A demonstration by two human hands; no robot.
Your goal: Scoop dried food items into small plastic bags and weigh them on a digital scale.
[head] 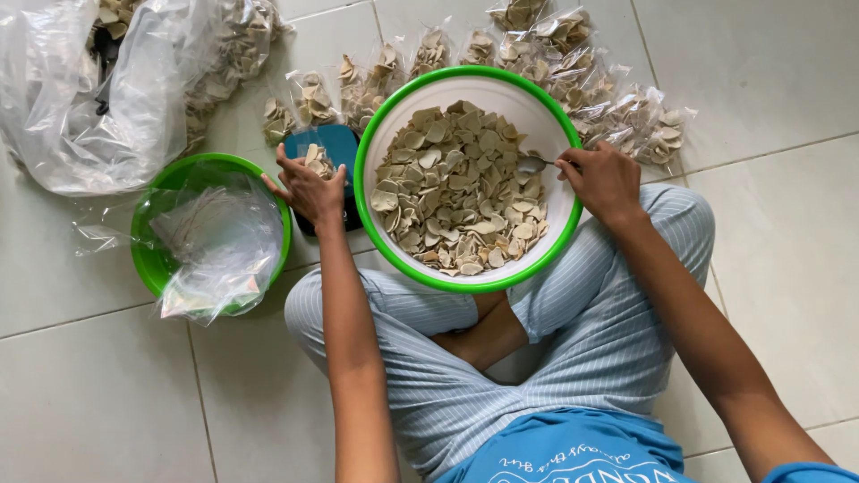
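At the centre of the frame the big white basin (371,152) with a green rim is sitting heaped with pale dry chips (456,188). The right hand (604,179), at the basin's right rim, is gripping a metal spoon (531,165) whose bowl is lying on the chips. Just left of the basin, the left hand (309,190) is pinching a small clear bag (315,159), partly filled, over a dark teal scale (344,143). The chips are looking light, stiff and brittle (likely to snap if squeezed), so scooping under them probably suits them best; the thin, slippery bag is best taken at its mouth.
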